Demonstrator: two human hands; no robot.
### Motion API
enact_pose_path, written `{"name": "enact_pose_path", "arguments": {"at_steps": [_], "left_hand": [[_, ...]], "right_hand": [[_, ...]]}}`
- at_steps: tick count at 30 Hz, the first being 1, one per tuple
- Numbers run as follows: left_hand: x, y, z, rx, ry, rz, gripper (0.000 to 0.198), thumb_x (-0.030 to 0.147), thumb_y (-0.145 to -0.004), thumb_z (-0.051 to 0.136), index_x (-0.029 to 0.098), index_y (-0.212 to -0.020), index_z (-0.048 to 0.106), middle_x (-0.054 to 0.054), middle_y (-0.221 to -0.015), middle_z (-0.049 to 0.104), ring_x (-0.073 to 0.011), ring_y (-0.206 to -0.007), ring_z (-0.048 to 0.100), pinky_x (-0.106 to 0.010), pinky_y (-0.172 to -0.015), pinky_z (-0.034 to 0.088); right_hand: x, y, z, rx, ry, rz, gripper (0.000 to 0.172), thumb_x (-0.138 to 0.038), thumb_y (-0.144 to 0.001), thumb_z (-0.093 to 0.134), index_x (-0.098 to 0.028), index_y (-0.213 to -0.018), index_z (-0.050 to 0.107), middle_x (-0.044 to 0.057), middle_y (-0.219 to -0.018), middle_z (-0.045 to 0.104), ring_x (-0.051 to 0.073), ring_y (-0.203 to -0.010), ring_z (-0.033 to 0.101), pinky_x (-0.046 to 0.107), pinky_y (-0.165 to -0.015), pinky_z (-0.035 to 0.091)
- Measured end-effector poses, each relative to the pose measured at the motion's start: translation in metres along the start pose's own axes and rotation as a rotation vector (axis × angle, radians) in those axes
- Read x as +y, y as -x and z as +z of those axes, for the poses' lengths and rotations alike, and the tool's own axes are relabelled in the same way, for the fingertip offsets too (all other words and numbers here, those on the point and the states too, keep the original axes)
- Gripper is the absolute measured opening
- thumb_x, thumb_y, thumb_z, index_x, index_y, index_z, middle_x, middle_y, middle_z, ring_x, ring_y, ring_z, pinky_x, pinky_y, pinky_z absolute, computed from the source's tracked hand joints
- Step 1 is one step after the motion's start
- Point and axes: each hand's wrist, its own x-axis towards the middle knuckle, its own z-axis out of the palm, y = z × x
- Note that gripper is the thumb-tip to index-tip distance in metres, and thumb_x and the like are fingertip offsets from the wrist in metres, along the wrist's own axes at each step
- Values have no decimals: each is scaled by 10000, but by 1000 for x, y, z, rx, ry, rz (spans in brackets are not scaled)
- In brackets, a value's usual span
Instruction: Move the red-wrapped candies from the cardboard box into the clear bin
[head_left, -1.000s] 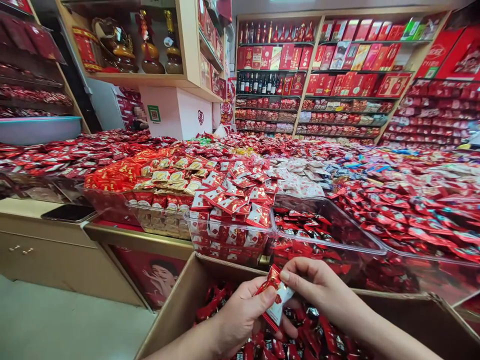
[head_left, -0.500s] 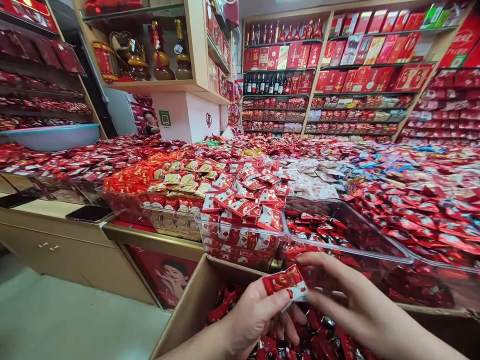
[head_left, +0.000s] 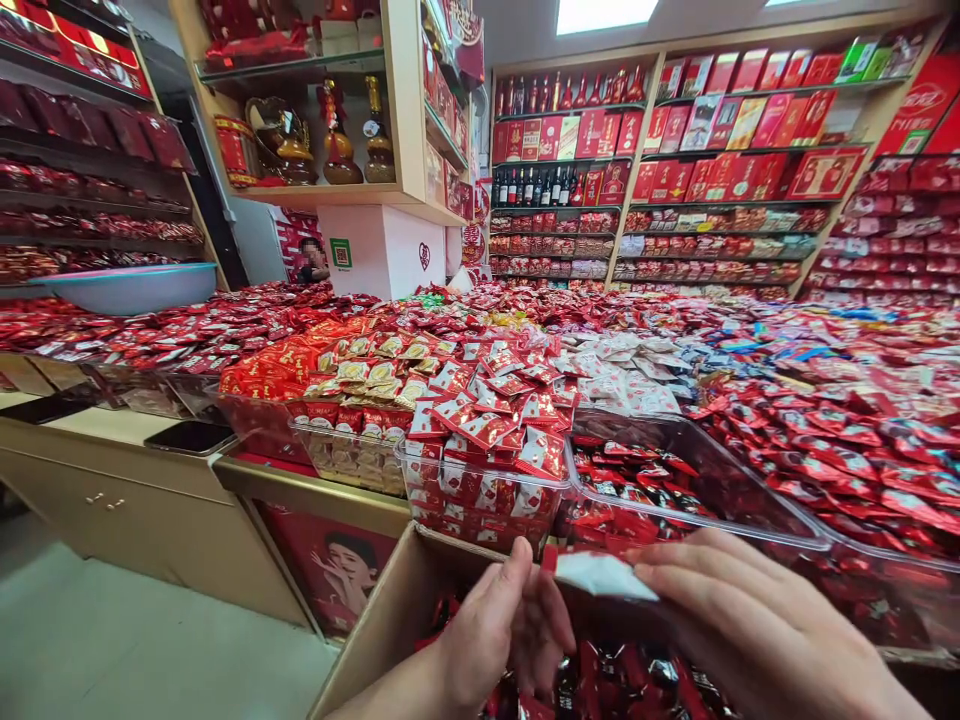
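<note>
A small red and white candy packet (head_left: pixel 606 574) is pinched in the fingertips of my right hand (head_left: pixel 750 610), its white side showing. Just left of it, my left hand (head_left: pixel 499 625) is open, thumb up and fingers curved, by the packet's red end. Both hands are over a cardboard box (head_left: pixel 375 620) that holds dark red wrapped candies (head_left: pixel 622 680). Beyond the box stands a clear bin (head_left: pixel 484 480) heaped with similar red and white packets (head_left: pixel 487 415). To its right, another clear bin (head_left: pixel 697 510) has a lower layer of red packets.
Heaps of wrapped candies (head_left: pixel 840 450) spread across the counter. Two dark flat devices, one a phone-like slab (head_left: pixel 189 437), lie at the left. A blue basin (head_left: pixel 135 288) rests on candies. Shelves of boxes and bottles (head_left: pixel 555 188) line the back; a person (head_left: pixel 311 260) is partly visible behind the pillar.
My left hand has let go of the packet and its thumb has lifted. My right hand has taken the packet and turned its white side up. The view has tilted slightly upward.
</note>
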Motion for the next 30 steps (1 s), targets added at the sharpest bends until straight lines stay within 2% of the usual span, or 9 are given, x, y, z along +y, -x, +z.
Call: {"name": "enact_pose_path", "arguments": {"at_steps": [2,3,5,6,9,13,18,25,30], "left_hand": [[21,6,-8,287,-358,363,371,418,-776,335,157,-565,494,47,-393,376,-67,-356,357,-184,-369,292],[33,7,-14,422,-576,556,256,331,-760,416,162,-587,498,27,-495,438,-86,-472,430,-202,-472,356],[55,3,-27,552,-910,987,82,221,-729,465,176,-716,533,-6,-687,527,-128,-680,495,-260,-663,392],[65,-2,-34,603,-1071,1094,150,192,-724,466,178,-859,529,-34,-853,551,-159,-835,486,-307,-776,359],[84,-23,-49,670,-1517,1011,334,180,-762,386,149,-1093,419,-78,-1188,414,-206,-1127,276,-400,-931,192],[87,-42,-51,704,-1753,807,353,215,-797,316,139,-1135,383,-84,-1199,411,-205,-1149,253,-454,-951,87],[81,-45,-45,702,-1804,771,327,263,-814,296,147,-1087,434,-85,-1144,471,-205,-1111,320,-477,-941,65],[82,-41,-45,647,-1764,749,348,311,-824,270,171,-1111,410,-71,-1167,449,-199,-1115,313,-465,-934,92],[82,-38,-48,619,-1701,775,340,320,-823,272,184,-1092,428,-54,-1171,448,-196,-1123,298,-467,-935,82]], "right_hand": [[6,-9,-3,98,77,64,208,-153,-704,484,-202,-905,469,62,-920,561,152,-842,505,280,-711,419],[8,-16,-3,134,114,98,151,-165,-704,483,-193,-852,473,71,-947,545,160,-871,492,295,-722,412],[13,-34,2,175,187,136,61,-188,-722,451,-172,-778,467,94,-1008,512,177,-929,462,317,-747,397],[15,-44,7,173,224,140,56,-190,-734,425,-161,-762,465,107,-1021,503,185,-943,452,324,-755,391],[18,-72,25,76,341,158,105,-153,-742,366,-137,-739,469,128,-959,526,199,-875,478,325,-724,386],[15,-93,44,-43,411,256,115,-145,-731,352,-145,-716,466,89,-786,545,180,-690,495,293,-600,373],[14,-95,50,-64,293,283,122,-259,-748,394,-163,-705,457,43,-694,522,160,-650,464,264,-558,340],[19,-92,52,-26,65,303,268,-392,-716,460,-172,-865,499,67,-864,514,182,-827,435,306,-700,345],[24,-86,58,-12,-2,306,407,-417,-690,484,-170,-1010,443,79,-993,486,213,-915,401,354,-722,356]]}}
